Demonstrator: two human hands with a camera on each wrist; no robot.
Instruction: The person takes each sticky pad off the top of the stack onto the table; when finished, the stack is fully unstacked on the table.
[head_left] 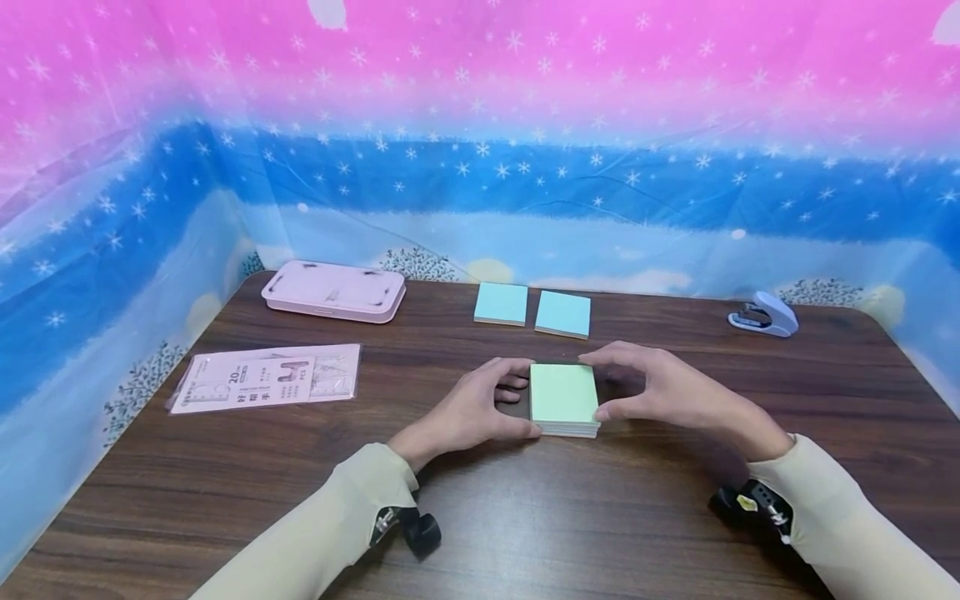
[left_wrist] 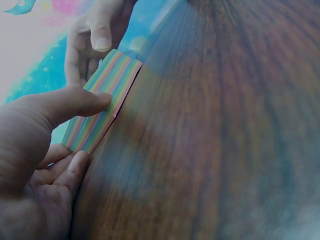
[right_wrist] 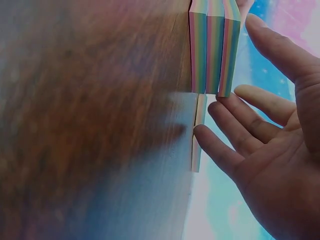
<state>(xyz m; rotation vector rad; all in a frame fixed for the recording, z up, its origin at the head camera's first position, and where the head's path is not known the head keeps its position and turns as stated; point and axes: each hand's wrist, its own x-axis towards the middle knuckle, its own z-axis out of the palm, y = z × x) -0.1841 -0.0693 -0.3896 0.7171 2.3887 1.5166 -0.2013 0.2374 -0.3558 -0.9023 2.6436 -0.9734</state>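
Sticky-note stack (head_left: 564, 398), green sheet on top, sits mid-counter (head_left: 525, 517) between both hands. Left hand (head_left: 468, 412) pinches its left side, thumb on near corner; right hand (head_left: 663, 387) pinches right side. Two blue pads (head_left: 532, 308) lie behind, stapler (head_left: 765, 316) far right.

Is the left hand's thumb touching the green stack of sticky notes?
Touching. In the left wrist view, the left hand's thumb lies pressed on the striped edge of the sticky-note stack; the head view also shows it against the stack's left side.
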